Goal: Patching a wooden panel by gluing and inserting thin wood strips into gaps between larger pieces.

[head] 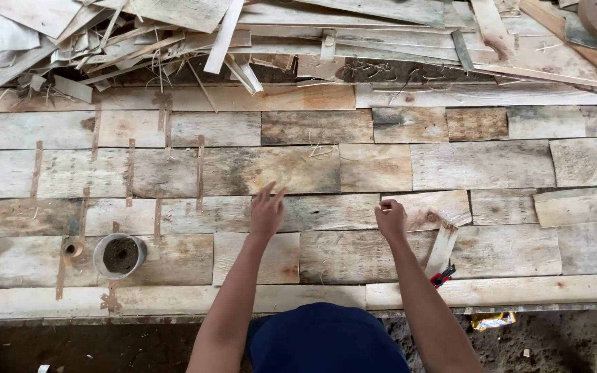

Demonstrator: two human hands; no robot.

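Weathered, patchwork sheets of thin grey-brown wood veneer [374,166] lie edge to edge across the flat counter, joined by strips of brown tape, with loose offcuts heaped along the far side. Over one seam the left hand [267,213] hovers, fingers spread apart and empty. The right hand [391,220] is curled together, pinching at a sheet's edge, though what it grips, if anything, cannot be told; a small round grey pot [120,255] sits within reach to the left.

— What carries it all?
— A flat bed of weathered wooden boards [478,166], laid edge to edge in rows, with thin brown strips [130,173] across the joints at left.
— And on it?
— A small round container [120,255] beside a little tape roll [72,247], a loose slat [442,247] by a red-handled tool [442,276], and a heap of offcuts [243,34] along the far edge
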